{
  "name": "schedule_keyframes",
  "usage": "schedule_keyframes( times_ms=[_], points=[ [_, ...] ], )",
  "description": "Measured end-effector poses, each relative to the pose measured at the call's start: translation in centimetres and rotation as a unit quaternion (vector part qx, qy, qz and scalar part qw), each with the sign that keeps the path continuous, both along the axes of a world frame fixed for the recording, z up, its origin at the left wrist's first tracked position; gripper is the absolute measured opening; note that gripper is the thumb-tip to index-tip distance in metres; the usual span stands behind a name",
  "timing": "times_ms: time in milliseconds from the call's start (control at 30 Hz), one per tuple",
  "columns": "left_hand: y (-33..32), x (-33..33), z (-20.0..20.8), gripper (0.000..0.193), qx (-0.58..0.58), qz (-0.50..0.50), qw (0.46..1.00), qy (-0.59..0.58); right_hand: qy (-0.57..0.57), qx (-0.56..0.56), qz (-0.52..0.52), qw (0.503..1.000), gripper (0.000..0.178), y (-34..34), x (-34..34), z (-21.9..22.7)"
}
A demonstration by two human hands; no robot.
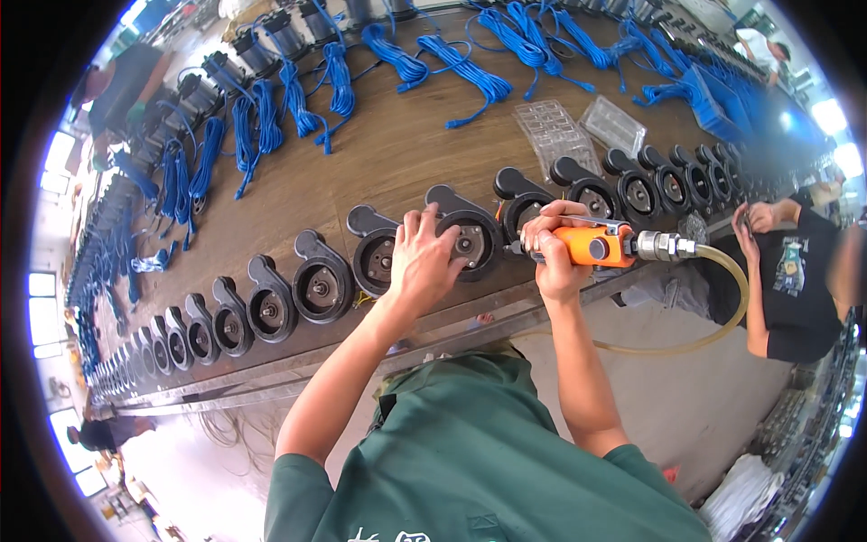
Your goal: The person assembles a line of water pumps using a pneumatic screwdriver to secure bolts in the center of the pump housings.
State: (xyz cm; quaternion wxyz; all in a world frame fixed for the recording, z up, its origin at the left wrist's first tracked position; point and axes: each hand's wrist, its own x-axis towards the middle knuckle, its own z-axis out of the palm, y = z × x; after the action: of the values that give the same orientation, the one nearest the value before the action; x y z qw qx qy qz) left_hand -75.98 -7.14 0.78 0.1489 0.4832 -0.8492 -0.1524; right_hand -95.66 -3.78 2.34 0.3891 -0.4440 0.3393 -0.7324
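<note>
— While the black housing sits by the table edge, what could go wrong?
— Left hand rests spread-fingered on it; weak bracing could let it twist. Right hand grasps the orange air tool; a snagged hose might jerk it.
</note>
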Motion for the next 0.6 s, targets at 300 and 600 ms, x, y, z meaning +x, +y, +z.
schedule_keyframes(
  times_ms=[300,600],
  points=[
    [-0.7,-0.8,-0.2,0.062,-0.011,0.018,0.999,-0.046,-0.031,0.018,-0.015,0.999,0.013,-0.5,0.6,-0.4],
    [0.5,-2.0,-0.8,0.05,-0.012,0.106,0.991,-0.087,-0.018,0.047,0.053,0.997,0.023,-3.7,2.5,-2.5]
  ],
)
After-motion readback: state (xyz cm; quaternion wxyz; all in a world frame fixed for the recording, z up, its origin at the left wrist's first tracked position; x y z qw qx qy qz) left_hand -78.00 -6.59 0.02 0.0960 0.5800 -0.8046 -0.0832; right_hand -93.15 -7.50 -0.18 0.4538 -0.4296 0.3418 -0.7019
